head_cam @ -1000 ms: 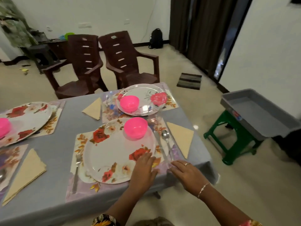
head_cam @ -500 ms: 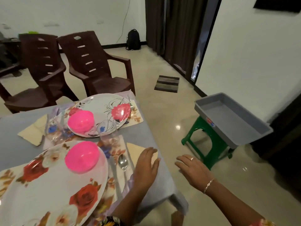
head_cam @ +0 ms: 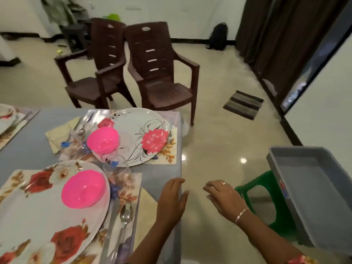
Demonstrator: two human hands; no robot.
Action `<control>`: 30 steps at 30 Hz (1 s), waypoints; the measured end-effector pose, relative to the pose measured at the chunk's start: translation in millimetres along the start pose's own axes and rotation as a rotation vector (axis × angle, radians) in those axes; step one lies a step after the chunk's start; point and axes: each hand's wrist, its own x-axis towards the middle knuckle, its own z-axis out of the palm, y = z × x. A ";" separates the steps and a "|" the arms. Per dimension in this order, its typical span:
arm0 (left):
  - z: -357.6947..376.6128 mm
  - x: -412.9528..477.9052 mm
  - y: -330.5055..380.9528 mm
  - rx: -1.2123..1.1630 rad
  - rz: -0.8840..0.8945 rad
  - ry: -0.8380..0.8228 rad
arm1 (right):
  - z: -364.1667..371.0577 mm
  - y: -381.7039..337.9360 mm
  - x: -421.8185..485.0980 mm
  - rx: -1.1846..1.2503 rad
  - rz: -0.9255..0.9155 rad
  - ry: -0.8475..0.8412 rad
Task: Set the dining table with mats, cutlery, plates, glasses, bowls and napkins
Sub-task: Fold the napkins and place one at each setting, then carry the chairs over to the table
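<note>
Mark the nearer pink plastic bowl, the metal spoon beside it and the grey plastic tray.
Nearer pink plastic bowl (head_cam: pixel 83 188): head view, its middle.
Metal spoon (head_cam: pixel 126 215): head view, its bowl end.
Grey plastic tray (head_cam: pixel 312 180): head view, its bare floor.

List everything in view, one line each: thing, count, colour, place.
table: 1, grey cloth, left half of view
plates: 2 whole, white floral, near and far; a third is cut off at far left
bowls: 2, pink, one on each plate
mats: 2, floral, under the plates
napkins: 2, pale yellow, beside the mats
spoon: 1, silver, right of near plate
glass: 1 plain, clear, between plates
chairs: 2, dark brown, beyond table
tray: 1, grey, on stool
stool: 1, green, right
rug: 1, striped, floor
backpack: 1, black, far wall
left hand: open, at table edge
right hand: open, above floor
</note>
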 end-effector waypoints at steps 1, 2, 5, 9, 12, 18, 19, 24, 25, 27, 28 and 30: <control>0.5 2.7 -1.2 0.010 -0.024 0.035 | 5.5 8.0 8.7 0.034 -0.022 -0.006; 0.8 4.6 -1.6 0.022 -0.048 0.071 | 11.4 16.5 17.5 0.063 -0.054 -0.023; 7.9 10.1 1.9 0.052 -0.128 0.148 | 21.4 41.3 45.4 0.121 -0.131 -0.072; 21.2 19.2 12.1 0.081 -0.263 0.314 | 18.6 67.3 83.4 0.211 -0.305 -0.136; 33.3 24.7 34.4 0.107 -0.340 0.455 | 12.8 86.2 108.2 0.235 -0.388 -0.195; 53.3 24.5 55.4 0.185 -0.496 0.587 | 26.3 89.8 150.8 0.423 -0.358 -0.416; 55.3 25.3 53.9 0.196 -0.540 0.599 | 26.5 86.2 158.5 0.455 -0.337 -0.504; 72.2 42.3 37.4 0.378 -0.628 0.679 | 40.8 68.9 190.0 0.328 -0.614 -0.646; 75.0 48.1 34.2 0.444 -0.618 0.678 | 42.3 67.7 193.7 0.300 -0.701 -0.632; 81.7 56.2 31.5 0.524 -0.614 0.617 | 45.9 67.5 197.5 0.265 -0.912 -0.503; 84.6 57.9 29.6 0.574 -0.626 0.573 | 49.9 68.6 198.8 0.232 -0.996 -0.477; 87.1 57.9 32.8 0.681 -0.721 0.477 | 54.4 67.8 203.4 0.184 -1.108 -0.449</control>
